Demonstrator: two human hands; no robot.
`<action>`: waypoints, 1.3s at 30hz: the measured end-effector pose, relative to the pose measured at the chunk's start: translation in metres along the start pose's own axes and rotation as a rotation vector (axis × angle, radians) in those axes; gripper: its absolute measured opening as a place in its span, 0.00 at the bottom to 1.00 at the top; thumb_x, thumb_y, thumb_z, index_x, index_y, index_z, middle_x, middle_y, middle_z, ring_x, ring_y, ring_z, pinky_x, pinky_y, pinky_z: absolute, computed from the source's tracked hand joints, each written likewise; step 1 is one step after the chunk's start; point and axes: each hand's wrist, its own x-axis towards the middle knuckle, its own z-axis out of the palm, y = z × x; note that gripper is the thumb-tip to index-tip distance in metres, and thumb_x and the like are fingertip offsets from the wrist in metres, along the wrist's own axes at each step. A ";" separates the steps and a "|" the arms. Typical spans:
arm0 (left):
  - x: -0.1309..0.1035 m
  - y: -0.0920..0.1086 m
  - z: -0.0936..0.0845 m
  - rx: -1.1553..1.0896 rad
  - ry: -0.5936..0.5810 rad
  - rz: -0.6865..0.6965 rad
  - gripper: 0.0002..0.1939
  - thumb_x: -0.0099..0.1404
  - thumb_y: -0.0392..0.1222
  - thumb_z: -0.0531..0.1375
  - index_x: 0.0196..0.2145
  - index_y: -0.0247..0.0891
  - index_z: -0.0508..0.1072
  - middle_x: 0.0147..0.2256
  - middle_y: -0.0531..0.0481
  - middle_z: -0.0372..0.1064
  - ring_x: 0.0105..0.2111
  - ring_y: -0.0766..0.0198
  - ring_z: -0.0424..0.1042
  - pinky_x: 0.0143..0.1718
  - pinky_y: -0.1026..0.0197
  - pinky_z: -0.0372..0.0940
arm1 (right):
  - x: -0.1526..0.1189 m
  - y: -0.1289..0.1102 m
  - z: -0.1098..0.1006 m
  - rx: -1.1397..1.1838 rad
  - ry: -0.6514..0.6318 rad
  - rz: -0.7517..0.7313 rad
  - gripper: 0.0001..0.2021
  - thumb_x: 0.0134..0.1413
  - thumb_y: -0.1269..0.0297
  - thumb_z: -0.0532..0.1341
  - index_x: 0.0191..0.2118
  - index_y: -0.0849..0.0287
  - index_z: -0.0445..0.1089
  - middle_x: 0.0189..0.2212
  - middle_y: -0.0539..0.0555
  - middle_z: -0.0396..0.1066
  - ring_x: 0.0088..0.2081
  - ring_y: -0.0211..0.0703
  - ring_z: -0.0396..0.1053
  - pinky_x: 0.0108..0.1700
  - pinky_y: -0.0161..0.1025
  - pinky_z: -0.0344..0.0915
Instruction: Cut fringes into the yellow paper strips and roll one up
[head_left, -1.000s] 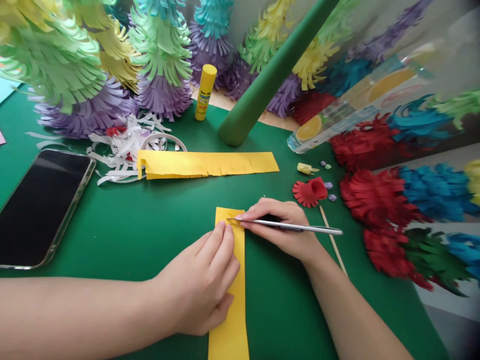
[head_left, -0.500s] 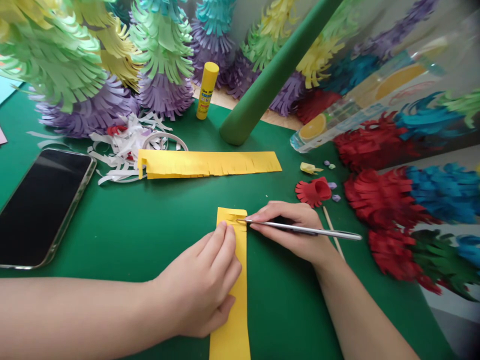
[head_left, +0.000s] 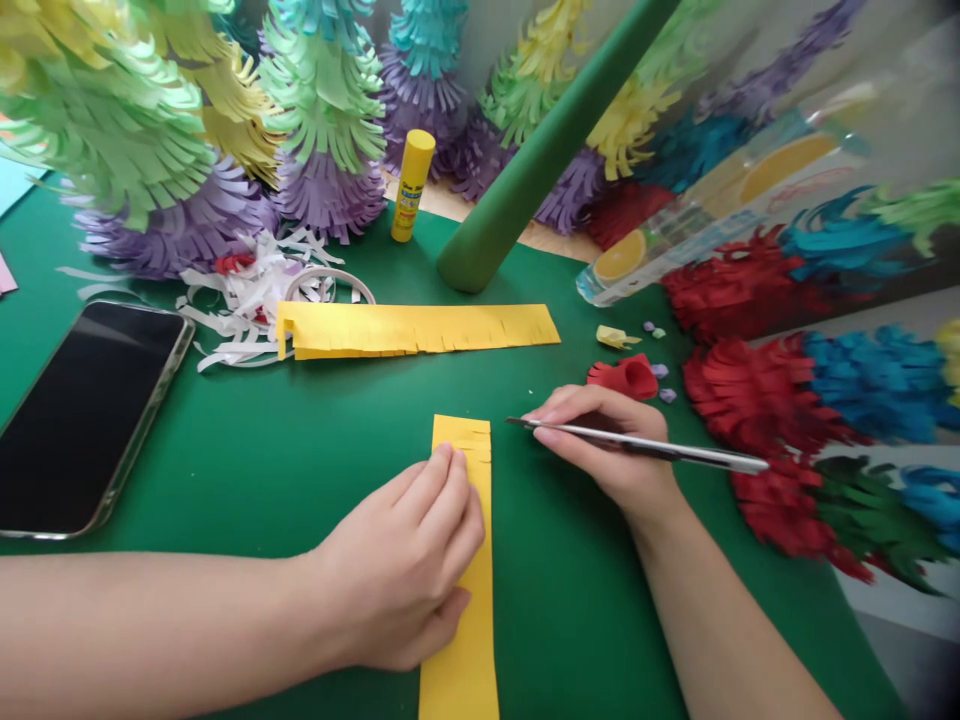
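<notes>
Now the right hand (head_left: 600, 440), pinching the knife (head_left: 705, 456), has slid clear, that cut's probably done; left hand (head_left: 405, 565), thumb apart, presses the yellow strip (head_left: 471, 650).

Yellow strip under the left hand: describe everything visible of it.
The long, flat yellow strip, apparently paper, lies lengthwise on the green tabletop, its near end out of frame. Short slits cut its right edge near the squared far end; the rest of that edge looks uncut. The left hand rests on it, fingertips near the slits, hiding much of its left edge. Nothing else visibly touches it.
</notes>
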 end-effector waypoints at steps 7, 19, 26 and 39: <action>0.017 -0.023 -0.002 -0.199 0.082 -0.339 0.14 0.63 0.38 0.55 0.47 0.33 0.68 0.44 0.40 0.66 0.45 0.50 0.63 0.44 0.48 0.62 | -0.002 -0.001 0.006 0.064 0.151 -0.032 0.04 0.47 0.69 0.68 0.30 0.54 0.73 0.28 0.50 0.75 0.31 0.41 0.73 0.32 0.37 0.70; 0.028 -0.034 -0.011 -0.442 -0.023 -0.581 0.14 0.51 0.36 0.66 0.33 0.38 0.64 0.33 0.52 0.67 0.34 0.59 0.64 0.36 0.55 0.59 | -0.005 -0.017 0.020 0.131 0.122 -0.013 0.03 0.46 0.67 0.66 0.27 0.57 0.71 0.31 0.53 0.74 0.34 0.43 0.71 0.35 0.39 0.69; 0.016 -0.038 -0.001 -0.661 0.290 -0.372 0.14 0.57 0.24 0.53 0.33 0.38 0.72 0.33 0.52 0.69 0.26 0.71 0.65 0.27 0.67 0.60 | -0.007 -0.029 0.020 0.575 -0.084 0.284 0.08 0.39 0.70 0.55 0.15 0.59 0.58 0.31 0.57 0.74 0.21 0.39 0.66 0.27 0.43 0.68; 0.020 -0.037 -0.005 -0.805 0.381 -0.288 0.13 0.59 0.25 0.55 0.35 0.39 0.75 0.38 0.48 0.71 0.38 0.64 0.72 0.40 0.62 0.69 | -0.013 -0.043 0.031 0.229 -0.123 0.640 0.18 0.44 0.56 0.67 0.40 0.60 0.70 0.33 0.51 0.71 0.14 0.21 0.46 0.14 0.30 0.42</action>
